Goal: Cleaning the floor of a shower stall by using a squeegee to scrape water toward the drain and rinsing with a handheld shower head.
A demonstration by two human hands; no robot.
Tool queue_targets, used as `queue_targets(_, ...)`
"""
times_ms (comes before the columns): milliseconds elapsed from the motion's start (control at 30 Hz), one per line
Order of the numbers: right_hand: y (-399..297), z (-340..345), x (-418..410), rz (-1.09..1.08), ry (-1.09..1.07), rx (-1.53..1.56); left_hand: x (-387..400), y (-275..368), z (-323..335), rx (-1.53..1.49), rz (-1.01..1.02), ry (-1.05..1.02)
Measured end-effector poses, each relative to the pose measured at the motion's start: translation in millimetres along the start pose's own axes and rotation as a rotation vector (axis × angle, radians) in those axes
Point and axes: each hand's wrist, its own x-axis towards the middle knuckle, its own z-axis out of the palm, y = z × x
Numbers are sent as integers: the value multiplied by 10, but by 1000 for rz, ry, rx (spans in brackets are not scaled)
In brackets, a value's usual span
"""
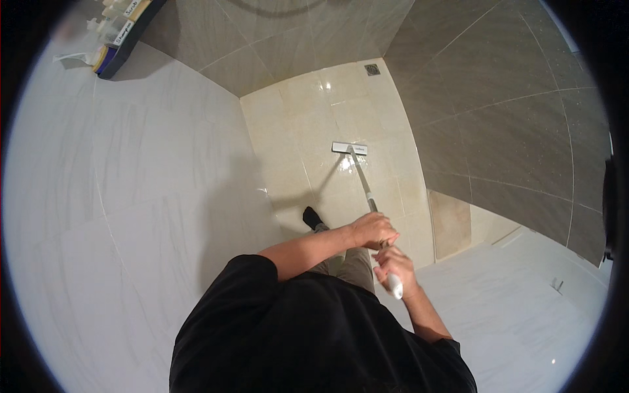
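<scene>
Both of my hands grip the long handle [363, 179] of a floor brush or squeegee. My left hand [373, 230] closes around the pole farther down, and my right hand [394, 266] holds it near its white end grip [395, 286]. The wide, flat white head [349, 148] rests on the beige tiled floor [324, 120], at a wet-looking, shiny patch. Its underside is hidden, so I cannot tell whether it has bristles or a blade.
Grey tiled walls rise ahead and to the right, a white marbled wall to the left. A square drain [372, 70] lies in the far corner. Bottles [118, 32] stand on a dark wall shelf [125, 49] at upper left. My black-socked foot [311, 217] is on the floor.
</scene>
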Motion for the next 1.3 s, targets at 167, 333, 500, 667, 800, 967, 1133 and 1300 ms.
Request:
queue_targets(167, -91, -249, -382, 141, -260, 23, -80, 189, 282, 27, -25, -53)
queue_targets(333, -210, -1445, -721, 425, -439, 3, 597, 399, 921, -32, -76, -32)
queue_targets(500, -305, -2180, -1153, 1071, -439, 462, 1001, 321, 1490, -38, -225, -308)
queue_targets(667, 613, -2013, -1467, 1391, -162, 154, 1404, 215, 1668, 104, -347, -667)
queue_targets(800, 1539, -1730, -1333, 961, -341, -108, 1163, -514, 1769, 242, -395, -619)
queue_targets(967, 2135, -1344, -80, 1277, -184, 498, 1087, -1373, 1031, 488, -551, -494)
queue_targets(1133, 2602, -958, 1227, 1202, -194, 276, 962, -2565, 198, 497, -646, -338)
queue_targets(1300, 2961, -1421, 955, 1001, -197, 30, 1620, -2692, 412, 390, -576, -585)
